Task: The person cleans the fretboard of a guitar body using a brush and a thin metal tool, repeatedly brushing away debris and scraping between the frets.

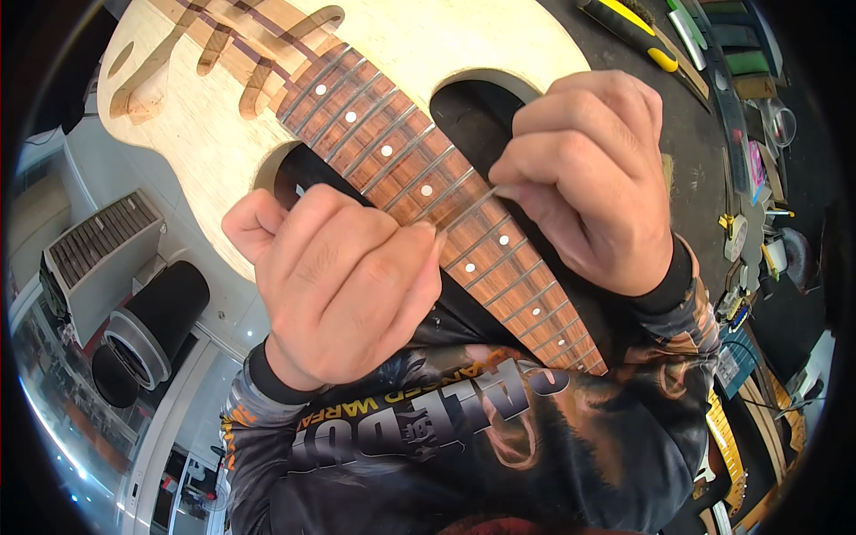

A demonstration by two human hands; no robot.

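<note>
Head view: both hands hold a strip over a fretboard

The left hand (343,285) is closed, its thumb and forefinger pinched on one end of a thin strip (468,210). The right hand (588,178), fingers curled, pinches the other end between thumb and forefinger. The strip runs across the brown fretboard (484,238), about midway along it; whether it touches the wood I cannot tell. White dots (386,151) mark the board, and frets (512,286) cross it.

The board's wide end meets a pale guitar body (401,40) at the upper left, which has several cut-out slots (214,49); its narrow end points down toward the person's printed shirt (401,455).

At the upper right, a yellow-and-black tool (624,25) lies on the dark bench (615,58). Another guitar neck (727,441) shows at the lower right. At the left, a black bin (178,290) is beside a slatted box (105,236).
</note>
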